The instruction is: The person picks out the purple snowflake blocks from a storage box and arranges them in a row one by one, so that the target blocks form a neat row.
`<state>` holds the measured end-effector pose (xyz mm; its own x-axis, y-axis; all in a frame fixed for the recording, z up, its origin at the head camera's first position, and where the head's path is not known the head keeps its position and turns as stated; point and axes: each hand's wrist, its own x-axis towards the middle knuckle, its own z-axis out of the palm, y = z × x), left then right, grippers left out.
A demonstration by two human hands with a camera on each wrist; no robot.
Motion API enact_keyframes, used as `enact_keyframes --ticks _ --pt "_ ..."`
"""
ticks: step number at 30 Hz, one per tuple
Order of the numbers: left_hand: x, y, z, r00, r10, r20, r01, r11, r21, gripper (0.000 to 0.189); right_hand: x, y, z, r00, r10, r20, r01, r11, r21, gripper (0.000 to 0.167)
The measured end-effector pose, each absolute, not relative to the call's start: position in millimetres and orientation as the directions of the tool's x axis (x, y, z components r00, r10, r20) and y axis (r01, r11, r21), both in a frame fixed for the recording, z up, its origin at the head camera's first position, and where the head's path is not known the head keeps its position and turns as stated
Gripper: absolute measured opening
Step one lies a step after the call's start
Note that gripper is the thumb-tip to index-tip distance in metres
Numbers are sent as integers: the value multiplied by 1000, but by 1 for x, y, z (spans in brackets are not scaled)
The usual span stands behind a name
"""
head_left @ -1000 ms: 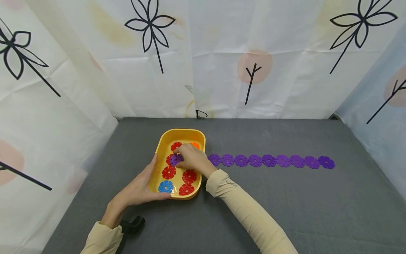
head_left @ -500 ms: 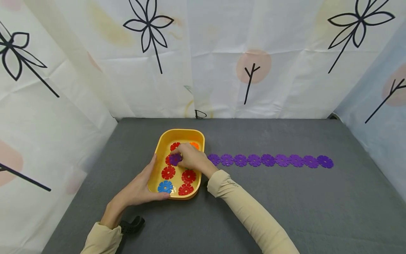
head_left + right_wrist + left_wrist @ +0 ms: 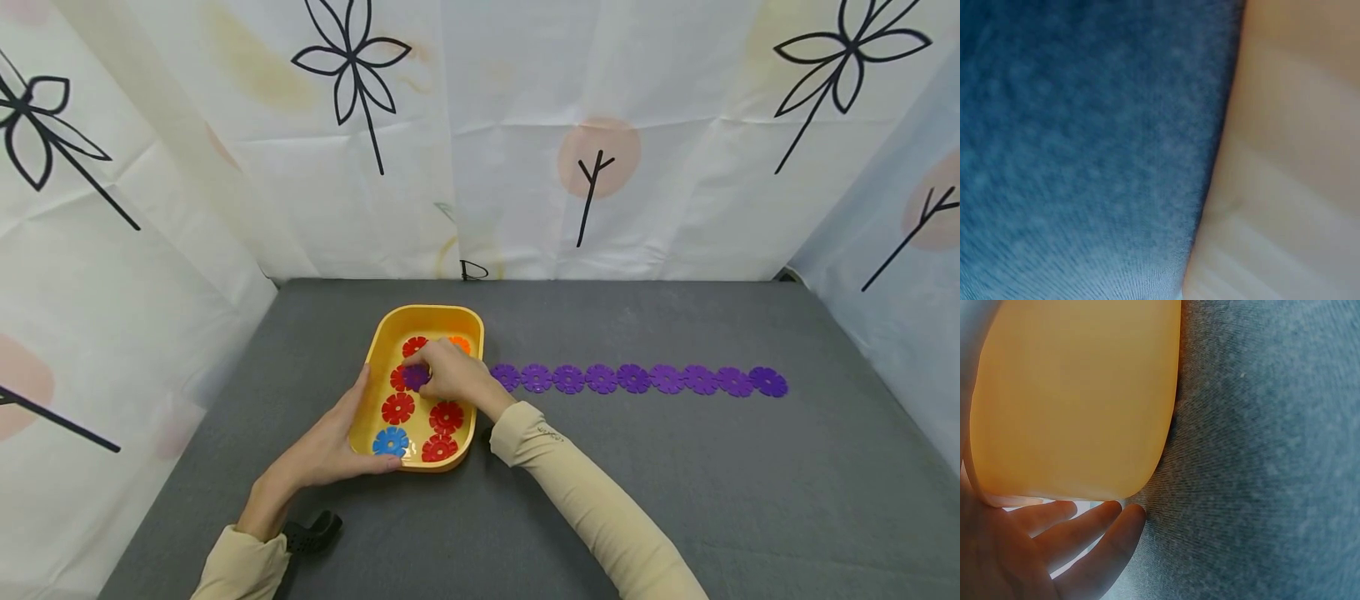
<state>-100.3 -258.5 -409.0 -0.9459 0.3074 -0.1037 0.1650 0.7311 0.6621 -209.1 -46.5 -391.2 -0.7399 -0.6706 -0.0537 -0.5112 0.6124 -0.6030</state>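
A yellow plastic tray sits left of centre on the dark grey table. My left hand holds its near left corner, thumb along the front edge and fingers against the left side. In the left wrist view, several fingers touch the tray's outer wall. Reaching inside from the right, my right hand pinches a purple flower-shaped disc between thumb and finger, above a partly covered red flower disc. The right wrist view shows neither the hand's fingers nor the disc.
Several purple flower discs form a row running right from the tray. Several red discs, a blue disc and an orange disc lie in the tray. Patterned white cloth surrounds the table.
The purple disc has tilted and turned slightly in my right fingers. My left hand and the tray stay where they were; the whole view has shifted slightly.
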Motion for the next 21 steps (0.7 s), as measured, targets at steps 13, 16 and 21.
enact_keyframes --ticks 13,16,21 --pt "-100 -259 -408 -947 304 -105 164 738 655 133 -209 -43 -389 -737 -675 -39 -465 548 -695 46" --pt "-99 -259 -409 -946 308 -99 173 738 652 132 -209 -37 -387 -753 -658 32 -453 481 -751 48" --pt "-100 -258 -410 -947 306 -97 173 742 648 133 -206 -21 -381 -770 -626 126 -441 379 -814 49"
